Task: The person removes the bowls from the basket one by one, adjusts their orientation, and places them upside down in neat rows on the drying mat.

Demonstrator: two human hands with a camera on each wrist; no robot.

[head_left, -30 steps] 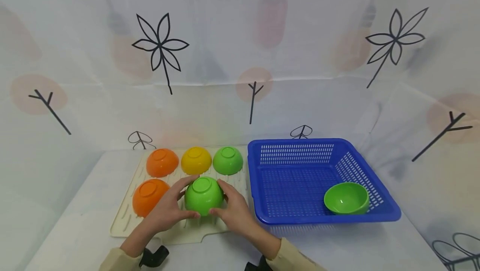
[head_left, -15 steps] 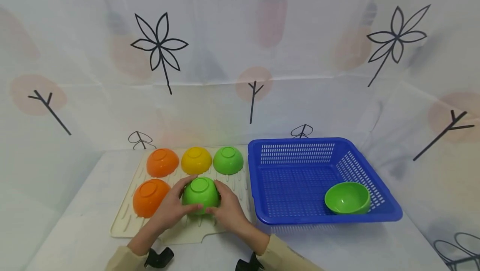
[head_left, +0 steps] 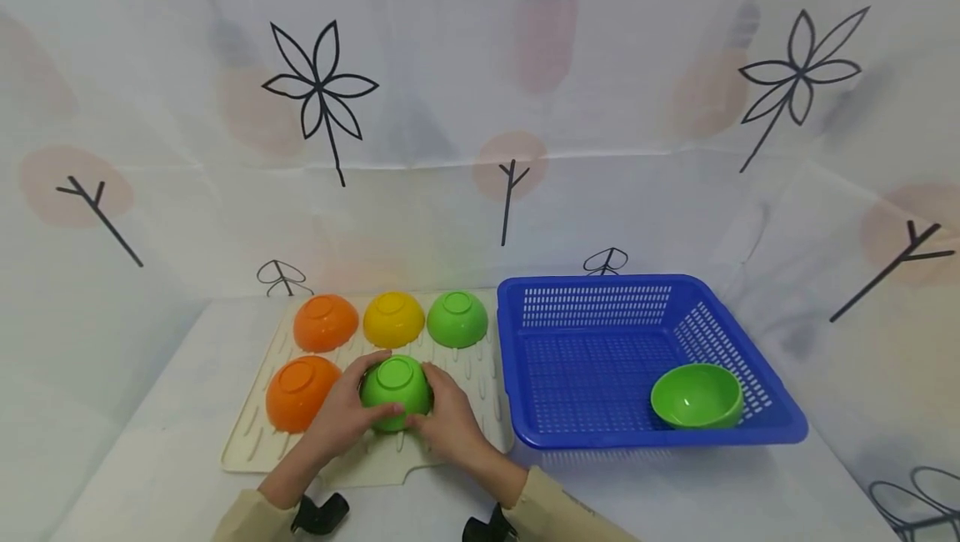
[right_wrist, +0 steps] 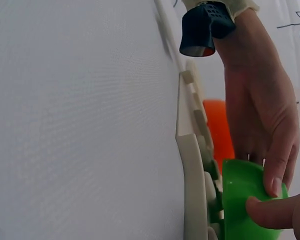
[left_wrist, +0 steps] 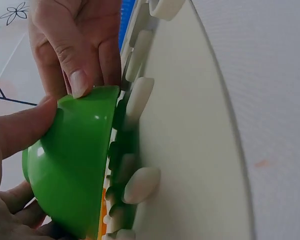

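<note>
In the head view an upside-down green bowl [head_left: 396, 394] is held between both hands at the front middle of a cream ribbed drying mat [head_left: 360, 474]. My left hand [head_left: 347, 409] grips its left side, thumb on the front. From the right, my right hand [head_left: 450, 417] holds the other side, its thumb close to the left one. The left wrist view has the green bowl [left_wrist: 72, 160] rim down, right at the mat's raised nubs [left_wrist: 141, 185]. Both thumbs press the bowl's wall in the right wrist view, where the mat's edge [right_wrist: 192, 185] runs beside it.
Upturned orange bowl [head_left: 326, 323], yellow bowl [head_left: 393, 319] and green bowl [head_left: 457, 319] line the mat's back. Another orange bowl [head_left: 302, 394] sits beside my left hand. Right of the mat stands a blue basket [head_left: 660, 439] with a green bowl [head_left: 697, 397] inside, facing up.
Both hands have shifted slightly left with the green bowl between them. The other bowls and the basket have stayed where they were.
</note>
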